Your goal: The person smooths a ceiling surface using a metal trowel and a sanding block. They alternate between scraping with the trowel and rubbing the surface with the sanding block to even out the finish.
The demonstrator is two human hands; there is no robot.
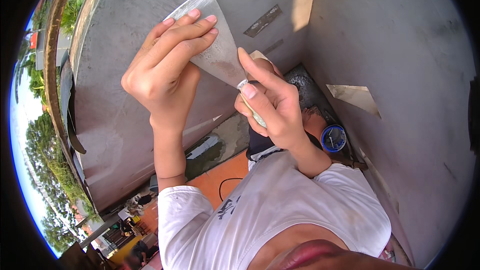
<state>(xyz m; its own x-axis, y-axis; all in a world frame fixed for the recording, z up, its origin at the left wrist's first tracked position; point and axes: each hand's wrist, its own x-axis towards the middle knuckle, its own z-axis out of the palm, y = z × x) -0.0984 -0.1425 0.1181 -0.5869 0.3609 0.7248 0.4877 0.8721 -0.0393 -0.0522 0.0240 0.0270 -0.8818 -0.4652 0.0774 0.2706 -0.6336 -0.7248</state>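
Observation:
A wide putty knife (221, 52) is held up in front of me, its grey metal blade tilted toward the upper left and streaked with residue. My right hand (280, 107) closes round its pale handle, the thumb near the neck and the index finger along the blade's edge. Across the blade's upper left side lie the fingers of my left hand (167, 67), close together and bent over it. The left thumb is mostly hidden, apparently behind the blade.
Grey walls (400, 35) rise on the right and ahead, with several unpainted patches. A blue-rimmed container (333, 138) stands near my foot. Below lies an orange surface (220, 175) with a dark cable. A curved edge (55, 60) borders the drop at left; a person (140, 254) is far below.

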